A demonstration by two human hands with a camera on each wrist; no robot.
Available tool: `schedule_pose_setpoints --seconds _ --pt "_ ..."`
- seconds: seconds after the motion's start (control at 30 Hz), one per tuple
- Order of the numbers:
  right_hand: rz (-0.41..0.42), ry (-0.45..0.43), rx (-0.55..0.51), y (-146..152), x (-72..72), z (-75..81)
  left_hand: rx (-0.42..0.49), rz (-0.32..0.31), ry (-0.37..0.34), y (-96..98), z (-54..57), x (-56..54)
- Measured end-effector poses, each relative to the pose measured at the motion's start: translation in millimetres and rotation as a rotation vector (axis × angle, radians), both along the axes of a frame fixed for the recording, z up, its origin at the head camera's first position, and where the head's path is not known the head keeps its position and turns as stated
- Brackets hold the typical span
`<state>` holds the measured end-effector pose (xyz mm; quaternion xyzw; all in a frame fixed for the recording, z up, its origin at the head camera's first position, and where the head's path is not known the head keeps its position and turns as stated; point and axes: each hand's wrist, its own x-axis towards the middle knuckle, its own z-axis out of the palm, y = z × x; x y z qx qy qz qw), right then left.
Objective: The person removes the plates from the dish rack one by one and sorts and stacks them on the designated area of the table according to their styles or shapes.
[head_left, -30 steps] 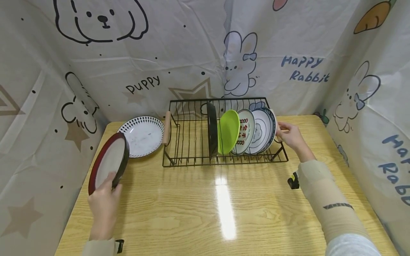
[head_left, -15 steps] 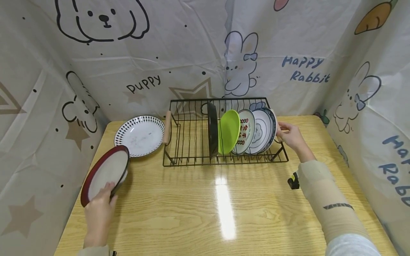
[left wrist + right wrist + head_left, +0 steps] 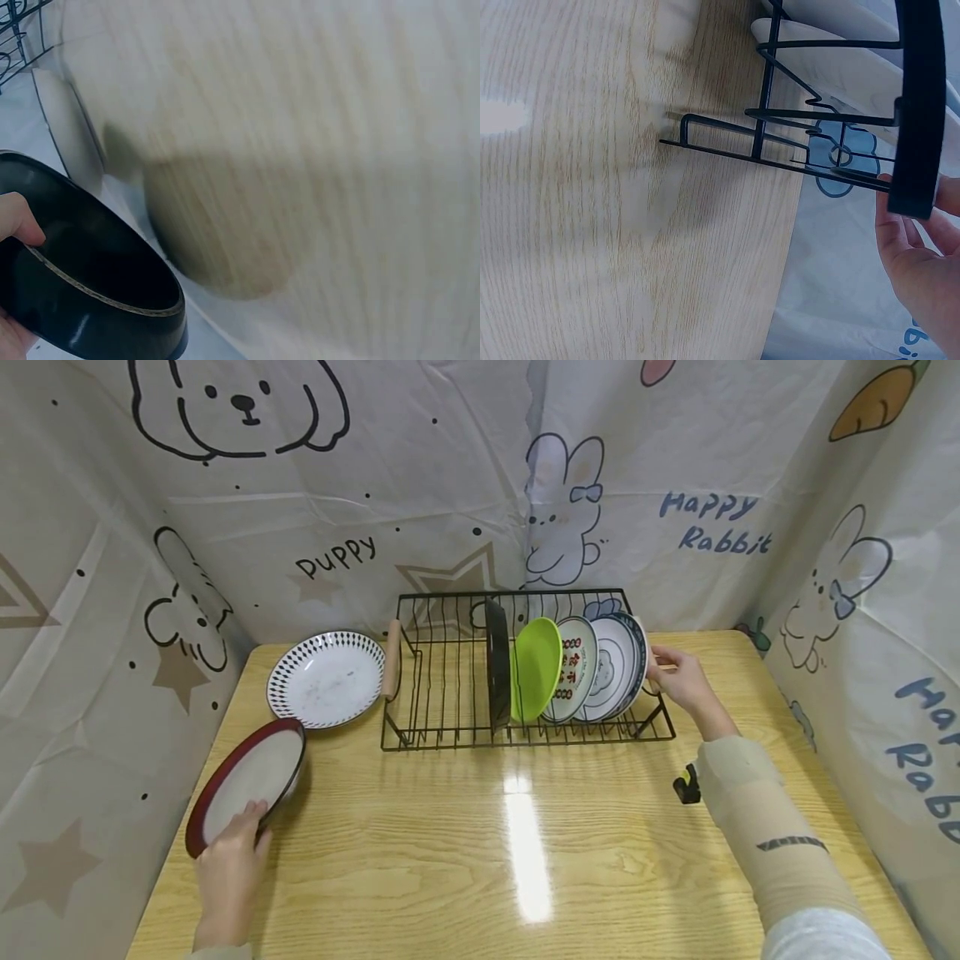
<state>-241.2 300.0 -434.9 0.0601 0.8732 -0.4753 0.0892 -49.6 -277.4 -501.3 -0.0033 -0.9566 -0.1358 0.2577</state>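
Note:
In my left hand [image 3: 231, 872] is a round plate [image 3: 251, 785] with a dark red rim and pale centre, gripped at its near edge. It is tilted above the left of the table; in the left wrist view the thumb presses its dark underside [image 3: 75, 322]. My right hand [image 3: 682, 681] holds the right end of a black wire dish rack [image 3: 525, 744]; in the right wrist view the fingers curl at the rack's end bar [image 3: 921, 105]. Upright in the rack stand a black dish [image 3: 498, 668], a green plate [image 3: 537, 668], a red-printed plate [image 3: 576, 681] and blue-and-white plates [image 3: 609, 664].
A white plate with a black patterned rim [image 3: 326, 681] lies flat left of the rack, beside its wooden handle [image 3: 392, 658]. Printed cloth [image 3: 450, 510] walls in the back and sides of the wooden table [image 3: 420, 852].
My left hand has drawn the red-rimmed plate toward me and slightly left, away from the white plate, and it leans flatter. My right hand stays in place on the rack.

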Motion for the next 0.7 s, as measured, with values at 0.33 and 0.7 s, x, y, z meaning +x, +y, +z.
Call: schedule_pose_setpoints --seconds 0.33,0.7 --pt "0.01 0.013 0.009 0.8 0.3 -0.6 -0.053 0.004 -0.026 -4.3 -6.1 1.5" --pt "0.007 0.012 0.016 0.3 0.4 -0.5 -0.087 -0.016 -0.147 -2.7 -7.2 1.8"
